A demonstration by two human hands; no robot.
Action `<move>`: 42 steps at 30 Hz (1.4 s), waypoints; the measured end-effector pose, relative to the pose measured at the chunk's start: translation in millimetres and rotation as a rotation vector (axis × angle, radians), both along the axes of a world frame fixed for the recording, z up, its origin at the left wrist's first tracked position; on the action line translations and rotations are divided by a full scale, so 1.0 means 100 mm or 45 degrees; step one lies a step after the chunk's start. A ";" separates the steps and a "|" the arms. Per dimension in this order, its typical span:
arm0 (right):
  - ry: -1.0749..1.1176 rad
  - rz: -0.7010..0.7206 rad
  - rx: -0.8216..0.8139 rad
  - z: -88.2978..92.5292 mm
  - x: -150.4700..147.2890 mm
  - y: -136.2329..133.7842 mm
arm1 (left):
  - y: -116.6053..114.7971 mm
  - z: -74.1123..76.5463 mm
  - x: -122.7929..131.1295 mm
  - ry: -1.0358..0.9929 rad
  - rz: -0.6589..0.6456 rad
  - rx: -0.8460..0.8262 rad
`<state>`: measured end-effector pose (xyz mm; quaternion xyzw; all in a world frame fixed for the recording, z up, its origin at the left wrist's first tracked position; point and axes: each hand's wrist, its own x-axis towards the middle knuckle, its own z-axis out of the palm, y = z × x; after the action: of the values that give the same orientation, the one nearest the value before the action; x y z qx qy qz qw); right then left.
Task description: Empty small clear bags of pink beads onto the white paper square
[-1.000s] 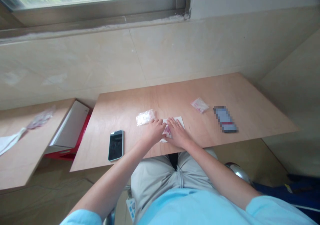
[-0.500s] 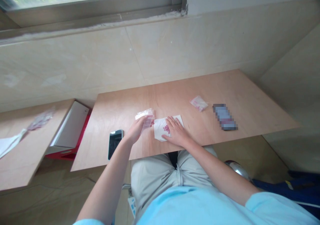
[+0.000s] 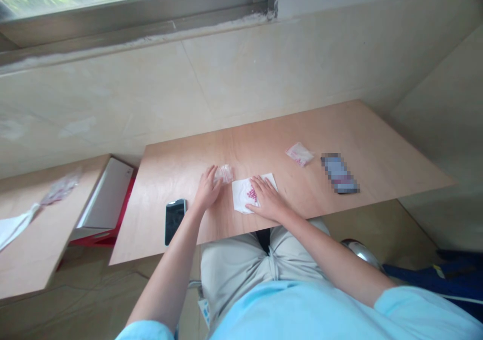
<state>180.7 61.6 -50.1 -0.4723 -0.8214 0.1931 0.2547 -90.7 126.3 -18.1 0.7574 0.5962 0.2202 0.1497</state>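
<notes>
A white paper sheet (image 3: 241, 195) with a small heap of pink beads (image 3: 251, 193) lies near the front edge of the wooden table (image 3: 271, 144). My right hand (image 3: 266, 199) rests flat on the sheet's right half, fingers spread, just beside the beads. My left hand (image 3: 207, 188) lies over a stack of small clear plastic bags (image 3: 227, 172) to the left of the sheet, fingers stretched onto them.
A dark phone (image 3: 174, 219) lies at the table's front left. A small bag with pink contents (image 3: 299, 154) and a blurred dark object (image 3: 339, 174) sit to the right. A second table (image 3: 33, 229) at the left carries bags; a white-and-red box (image 3: 105, 199) leans between the tables.
My left hand has left the paper sheet and moved left onto the stack of clear bags. My right hand stays on the sheet, and the pink beads are uncovered.
</notes>
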 end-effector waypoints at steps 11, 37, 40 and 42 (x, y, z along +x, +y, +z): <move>0.265 -0.039 0.015 0.07 0.07 0.08 | -0.12 -0.23 0.19 0.352 -0.004 0.042; -0.389 -0.335 0.016 0.77 1.57 1.35 | -0.34 0.07 0.19 -0.081 0.096 0.420; -0.174 -0.322 -0.098 0.90 1.58 1.20 | -0.51 0.30 0.34 -0.284 0.032 0.279; 0.326 -0.261 -0.378 0.95 1.51 1.01 | -0.67 0.46 0.50 -0.436 -0.011 0.115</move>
<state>331.8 163.0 44.4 -0.5574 -0.6927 0.3432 0.3029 -41.2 59.6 27.5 0.7174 0.5482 0.3717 0.2159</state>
